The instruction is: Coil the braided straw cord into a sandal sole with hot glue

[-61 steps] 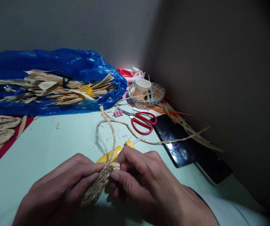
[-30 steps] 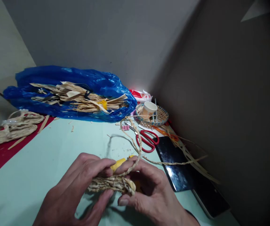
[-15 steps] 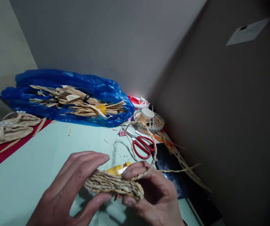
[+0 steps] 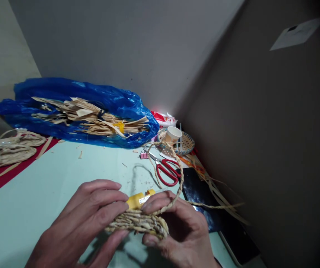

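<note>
Both hands hold a flat woven straw piece (image 4: 137,223) low over the pale green table (image 4: 51,182). My left hand (image 4: 84,223) grips its left side, fingers on top and thumb below. My right hand (image 4: 176,230) pinches its right end. A braided straw cord (image 4: 173,167) rises from the piece, loops up and trails toward the back. A yellow glue gun (image 4: 139,199) lies on the table just behind the piece, partly hidden by my fingers.
A blue plastic bag (image 4: 115,100) with dry straw strips (image 4: 87,119) lies at the back. Red scissors (image 4: 165,173), a pink binder clip (image 4: 143,155), a black tablet (image 4: 201,201) and a small woven tray (image 4: 188,143) holding a paper cup (image 4: 173,134) sit at right. Braided cord coils (image 4: 9,150) rest on red cloth at left.
Since two seconds ago the woven piece has been turned from edge-up to lying flat between my hands. My left fingers have closed further over its top. The view has tilted upward.
</note>
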`<state>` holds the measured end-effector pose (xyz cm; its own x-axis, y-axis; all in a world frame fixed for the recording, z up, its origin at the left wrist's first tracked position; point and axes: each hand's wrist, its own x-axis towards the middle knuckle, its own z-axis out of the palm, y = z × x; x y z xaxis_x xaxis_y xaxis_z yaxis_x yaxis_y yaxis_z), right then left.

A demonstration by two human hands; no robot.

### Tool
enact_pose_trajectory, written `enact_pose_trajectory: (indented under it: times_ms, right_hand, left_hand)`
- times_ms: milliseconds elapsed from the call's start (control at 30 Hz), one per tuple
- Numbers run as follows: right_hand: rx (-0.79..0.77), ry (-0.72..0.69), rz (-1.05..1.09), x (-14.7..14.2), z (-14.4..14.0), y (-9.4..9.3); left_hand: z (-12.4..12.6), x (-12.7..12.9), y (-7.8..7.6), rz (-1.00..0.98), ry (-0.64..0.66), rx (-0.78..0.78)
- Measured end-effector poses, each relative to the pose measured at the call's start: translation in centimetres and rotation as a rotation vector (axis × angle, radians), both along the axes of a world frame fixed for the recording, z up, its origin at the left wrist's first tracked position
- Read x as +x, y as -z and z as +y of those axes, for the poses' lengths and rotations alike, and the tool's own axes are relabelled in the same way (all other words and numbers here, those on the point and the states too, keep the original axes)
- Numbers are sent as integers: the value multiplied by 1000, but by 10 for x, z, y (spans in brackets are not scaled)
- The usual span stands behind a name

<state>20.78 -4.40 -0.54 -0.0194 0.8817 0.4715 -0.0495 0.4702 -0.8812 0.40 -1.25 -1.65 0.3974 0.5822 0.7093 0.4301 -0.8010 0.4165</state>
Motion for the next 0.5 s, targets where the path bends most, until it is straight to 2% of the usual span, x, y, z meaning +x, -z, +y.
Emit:
enact_pose_trajectory:
  times_ms: [233,500]
  right_hand:
    - [-2,-2,-32,0,0,6]
    - [-21,50,-65,6,-1,-1]
  left_hand:
    - [-2,0,1,-19,30,-9]
    - [0,-4,14,24,-47,-94]
